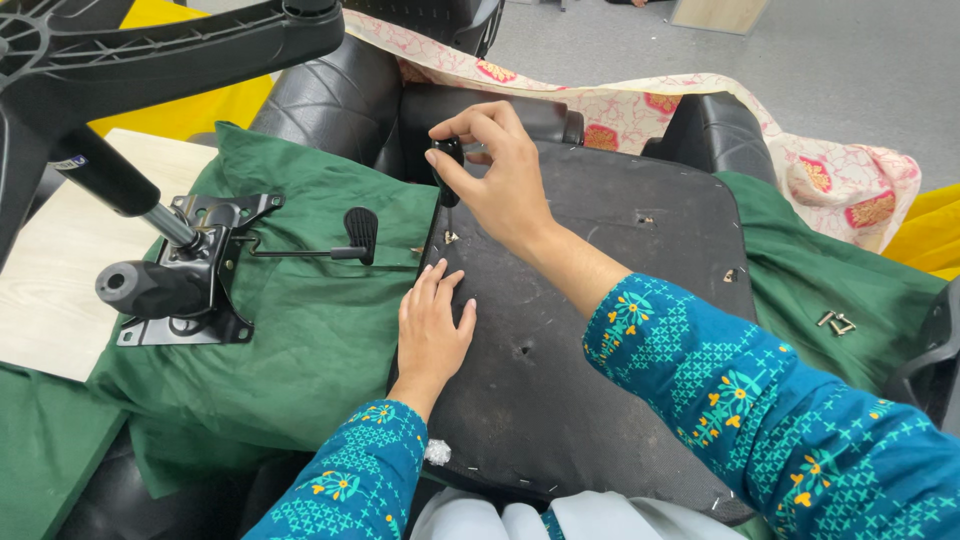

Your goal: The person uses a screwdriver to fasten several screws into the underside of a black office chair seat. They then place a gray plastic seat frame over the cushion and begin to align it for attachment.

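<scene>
The black tool handle (449, 170) stands upright at the seat underside's (600, 330) far-left corner, clenched in the right hand (505, 180). Just below it, the left hand (432, 325) lies flat, released, steadying the edge; keeping the handle vertical seems wise.

The right hand (500, 175) grips a black tool handle (447, 172) upright over the near-left corner of the black seat underside (590, 330). The left hand (432, 325) lies flat on the seat's left edge. A tilt mechanism (195, 270) rests on green cloth (310, 330) nearby.
</scene>
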